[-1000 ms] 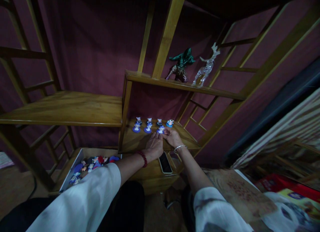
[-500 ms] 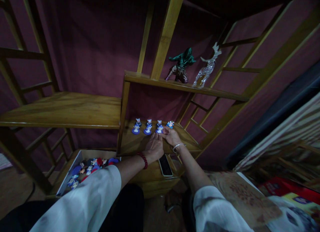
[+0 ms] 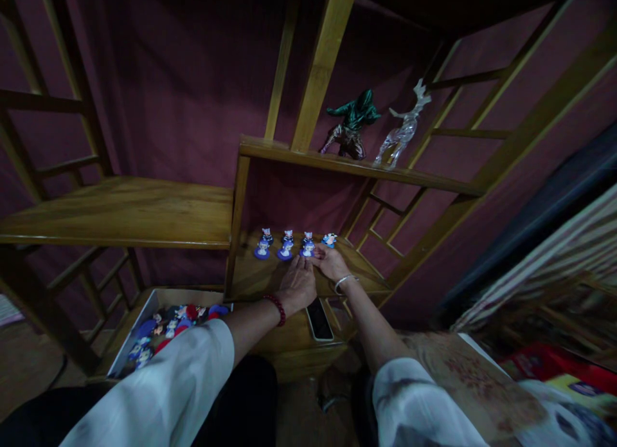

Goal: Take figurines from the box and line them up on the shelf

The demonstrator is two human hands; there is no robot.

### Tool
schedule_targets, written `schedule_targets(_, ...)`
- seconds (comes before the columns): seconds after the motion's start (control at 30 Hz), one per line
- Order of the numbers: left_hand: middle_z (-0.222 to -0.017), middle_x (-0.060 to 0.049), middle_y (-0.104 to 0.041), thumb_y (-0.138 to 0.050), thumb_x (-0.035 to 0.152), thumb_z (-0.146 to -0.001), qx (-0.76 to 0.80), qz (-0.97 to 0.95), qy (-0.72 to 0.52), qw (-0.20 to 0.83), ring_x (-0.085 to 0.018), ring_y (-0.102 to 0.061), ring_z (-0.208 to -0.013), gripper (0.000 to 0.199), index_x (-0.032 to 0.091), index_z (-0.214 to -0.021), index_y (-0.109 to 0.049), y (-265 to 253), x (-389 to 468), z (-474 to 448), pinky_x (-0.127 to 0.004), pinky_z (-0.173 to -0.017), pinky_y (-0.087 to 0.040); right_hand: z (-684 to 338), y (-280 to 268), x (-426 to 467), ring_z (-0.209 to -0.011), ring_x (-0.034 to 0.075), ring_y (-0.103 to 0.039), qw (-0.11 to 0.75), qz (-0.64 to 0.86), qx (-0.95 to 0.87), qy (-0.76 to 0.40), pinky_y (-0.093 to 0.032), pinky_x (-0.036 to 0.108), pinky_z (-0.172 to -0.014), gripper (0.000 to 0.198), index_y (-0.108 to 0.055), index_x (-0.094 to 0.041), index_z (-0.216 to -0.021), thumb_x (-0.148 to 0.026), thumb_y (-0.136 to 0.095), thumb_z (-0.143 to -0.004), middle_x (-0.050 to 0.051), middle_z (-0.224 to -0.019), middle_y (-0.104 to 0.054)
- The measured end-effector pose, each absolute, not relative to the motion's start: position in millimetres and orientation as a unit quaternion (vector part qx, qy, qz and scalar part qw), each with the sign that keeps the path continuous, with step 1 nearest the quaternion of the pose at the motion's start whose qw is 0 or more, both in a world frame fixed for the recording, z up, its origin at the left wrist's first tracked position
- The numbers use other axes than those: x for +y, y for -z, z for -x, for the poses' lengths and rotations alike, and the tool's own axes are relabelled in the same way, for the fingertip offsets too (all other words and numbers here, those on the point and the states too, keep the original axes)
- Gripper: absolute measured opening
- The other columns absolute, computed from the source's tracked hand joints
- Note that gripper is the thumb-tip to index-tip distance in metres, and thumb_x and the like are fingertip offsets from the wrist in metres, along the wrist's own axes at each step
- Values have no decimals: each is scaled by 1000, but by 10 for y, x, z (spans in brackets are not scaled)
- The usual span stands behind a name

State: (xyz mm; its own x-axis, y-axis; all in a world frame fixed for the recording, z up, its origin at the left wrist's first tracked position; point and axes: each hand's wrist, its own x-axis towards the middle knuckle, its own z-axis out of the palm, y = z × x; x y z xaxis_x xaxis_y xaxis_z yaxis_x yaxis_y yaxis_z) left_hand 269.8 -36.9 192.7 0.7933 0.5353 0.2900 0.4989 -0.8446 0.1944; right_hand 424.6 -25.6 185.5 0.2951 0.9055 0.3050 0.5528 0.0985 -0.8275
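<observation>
On the lower shelf, a small white-and-purple figurine (image 3: 307, 248) stands upright on a purple round base. My right hand (image 3: 330, 264) grips its base from the right side. From the front, my left hand (image 3: 297, 283) has its fingers closed together at the same base, partly hiding it. Two matching figurines, one at the left end (image 3: 262, 249) and one in the middle (image 3: 285, 250), make up the rest of this front row. Behind them is a back row of dark-and-white figurines (image 3: 288, 236), with a blue-and-white figurine (image 3: 330, 240) at its right end.
A white box (image 3: 150, 303) of jumbled figurines sits lower left. A phone (image 3: 319, 319) lies below my hands. On the upper shelf (image 3: 299, 156) stand a green hooded statue (image 3: 355, 122) and a clear deer figure (image 3: 402, 133). A wooden upright (image 3: 237, 222) borders the compartment on the left.
Both hands stay at the same figurine with hardly any movement. The view has shifted very slightly.
</observation>
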Motion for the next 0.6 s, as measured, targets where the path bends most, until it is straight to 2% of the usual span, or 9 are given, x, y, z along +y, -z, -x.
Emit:
schedule_targets(0.23, -130, -23, -40, -35, 19, -78, 278, -944, -173, 49, -26, -30, -125, 52, -8, -123, -38, -1910, -367, -2707, -37, -107, -15, -4266, -1810, -221, -68, 15, -59, 495, 636, -563, -183, -50, 35, -76, 35, -60, -18, -80, -33, -74, -52, 0, -70, -61)
schedule_targets(0.4, -126, -23, -45, -35, 20, -78, 272, -945, -180, 10, -28, -34, -122, 51, -10, -120, -42, -1875, -368, -2720, -37, -107, -15, -4277, -1773, -196, -71, 15, -60, 501, 623, -567, -199, -49, 34, -79, 39, -59, -17, -80, -38, -74, -51, 0, -72, -61)
schedule_targets(0.6, -124, -22, -47, -36, 21, -78, 270, -942, -199, 7, -27, -36, -121, 48, -6, -117, -46, -1857, -366, -2714, -39, -106, -17, -4259, -1791, -201, -72, 15, -60, 503, 623, -567, -195, -49, 35, -80, 37, -58, -18, -77, -37, -74, -50, -1, -70, -61)
